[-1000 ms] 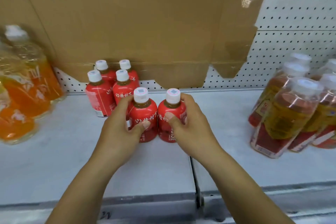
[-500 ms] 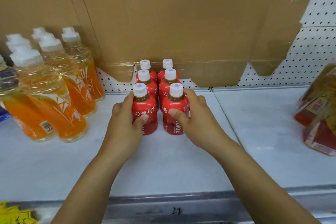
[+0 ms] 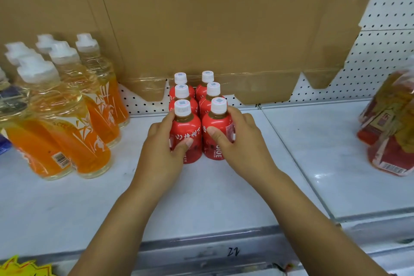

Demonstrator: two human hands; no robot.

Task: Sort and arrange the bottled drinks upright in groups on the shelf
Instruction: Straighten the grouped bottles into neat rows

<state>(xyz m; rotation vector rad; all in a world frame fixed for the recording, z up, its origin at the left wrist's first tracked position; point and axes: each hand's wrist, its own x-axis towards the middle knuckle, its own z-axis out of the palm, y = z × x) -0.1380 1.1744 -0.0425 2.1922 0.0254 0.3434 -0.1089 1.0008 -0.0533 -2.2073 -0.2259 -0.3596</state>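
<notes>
Head view: left hand (image 3: 161, 148) is curled round the front-left red bottle (image 3: 188, 132), thumb across its label. The right hand (image 3: 239, 143) wraps the front-right red bottle (image 3: 216, 139) likewise. Both bottles stand upright on the shelf (image 3: 224, 197), side by side, close in front of the four rear red bottles (image 3: 182, 94). Recommended: slide the pair squarely back in line, bases flat, and release both evenly so neither tips. Orange bottles (image 3: 74, 132) stand well apart at left.

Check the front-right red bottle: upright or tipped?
Upright: front-right red bottle stands on the shelf, white cap up, right hand gripping it.
</notes>
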